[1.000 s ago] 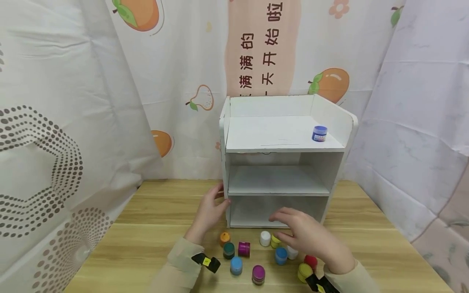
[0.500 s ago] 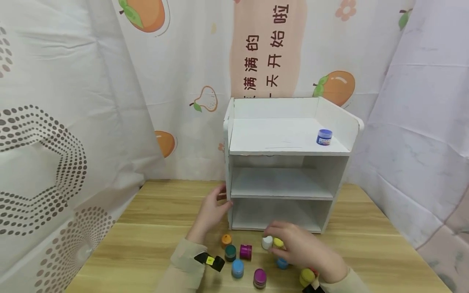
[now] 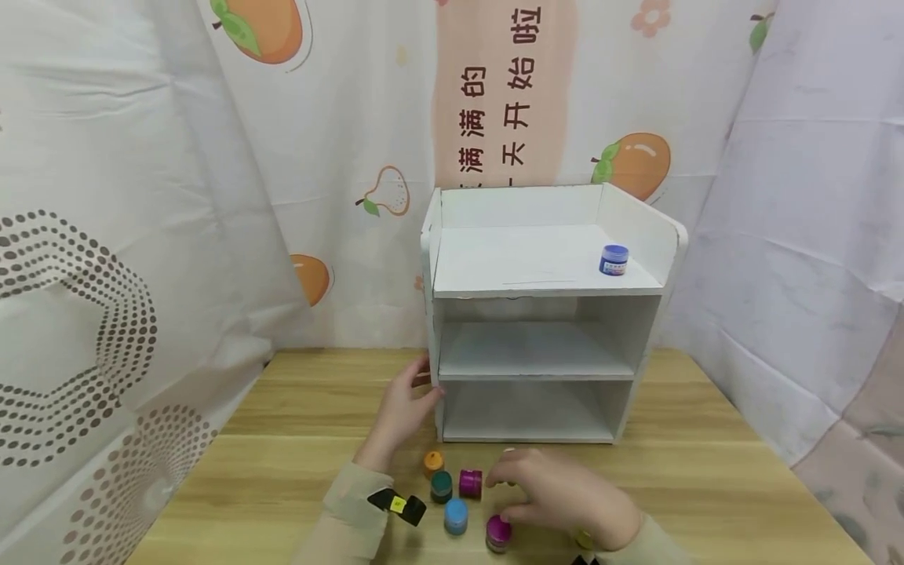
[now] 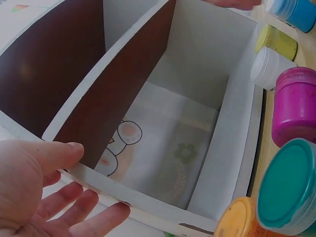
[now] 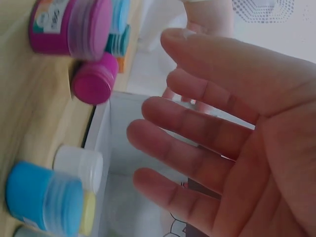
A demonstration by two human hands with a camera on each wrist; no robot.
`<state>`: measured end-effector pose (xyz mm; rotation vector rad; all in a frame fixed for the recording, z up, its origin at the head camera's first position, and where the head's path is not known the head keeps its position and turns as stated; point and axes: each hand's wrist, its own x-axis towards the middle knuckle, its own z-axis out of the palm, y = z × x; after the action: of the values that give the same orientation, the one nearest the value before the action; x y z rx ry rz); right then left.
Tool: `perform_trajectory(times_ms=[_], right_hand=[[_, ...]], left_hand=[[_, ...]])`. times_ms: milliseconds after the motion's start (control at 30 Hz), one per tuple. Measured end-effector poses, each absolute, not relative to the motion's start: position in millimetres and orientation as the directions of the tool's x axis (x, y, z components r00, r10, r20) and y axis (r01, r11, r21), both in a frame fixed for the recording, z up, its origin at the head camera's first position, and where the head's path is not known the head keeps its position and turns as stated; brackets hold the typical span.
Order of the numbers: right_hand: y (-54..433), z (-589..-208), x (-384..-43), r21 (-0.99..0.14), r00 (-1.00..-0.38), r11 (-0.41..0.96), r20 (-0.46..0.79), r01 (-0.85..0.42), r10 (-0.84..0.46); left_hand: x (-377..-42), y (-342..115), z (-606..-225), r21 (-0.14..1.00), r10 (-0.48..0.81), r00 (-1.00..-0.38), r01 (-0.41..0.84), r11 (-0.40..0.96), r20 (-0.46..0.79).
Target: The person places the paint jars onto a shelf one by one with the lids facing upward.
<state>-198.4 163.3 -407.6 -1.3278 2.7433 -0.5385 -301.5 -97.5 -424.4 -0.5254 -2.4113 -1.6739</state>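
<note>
My left hand [image 3: 402,410] holds the left side panel of a small white shelf [image 3: 531,369]. In the left wrist view, its thumb lies over the panel's front edge while the fingers are on the outer side. Above the jars in front of the shelf hovers my right hand [image 3: 565,494], fingers spread and holding nothing. Closest to its thumb in the head view is an upright purple paint jar [image 3: 498,535]. A magenta jar [image 3: 470,483] lies on its side just left of the fingertips. White [image 5: 79,165] and blue [image 5: 44,197] jars, hidden by the hand from above, show in the right wrist view.
Orange [image 3: 434,461], teal [image 3: 441,486] and light blue [image 3: 456,516] jars stand near my left forearm. A yellow jar [image 3: 585,539] peeks out under the right wrist. One dark blue jar [image 3: 614,260] sits on the shelf's top. Patterned curtains [image 3: 353,259] hang behind the wooden table [image 3: 282,471].
My right hand has moved left and toward me, from in front of the bottom shelf to the purple jar. The left hand stays at the side panel.
</note>
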Motion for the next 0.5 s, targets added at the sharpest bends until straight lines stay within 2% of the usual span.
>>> perform_trajectory(times_ms=[167,500], right_hand=[[155,-411,-198,-0.286,-0.584,0.537,0.108,-0.793,-0.805],[149,-415,-194,-0.349,-0.604,0.56,0.021,-0.751,-0.797]], left_hand=[[-300,-101,-423,0.863,0.188,-0.919,0.391,0.32,0.346],[-301,-98,-425,0.862,0.198,-0.912,0.405,0.304,0.358]])
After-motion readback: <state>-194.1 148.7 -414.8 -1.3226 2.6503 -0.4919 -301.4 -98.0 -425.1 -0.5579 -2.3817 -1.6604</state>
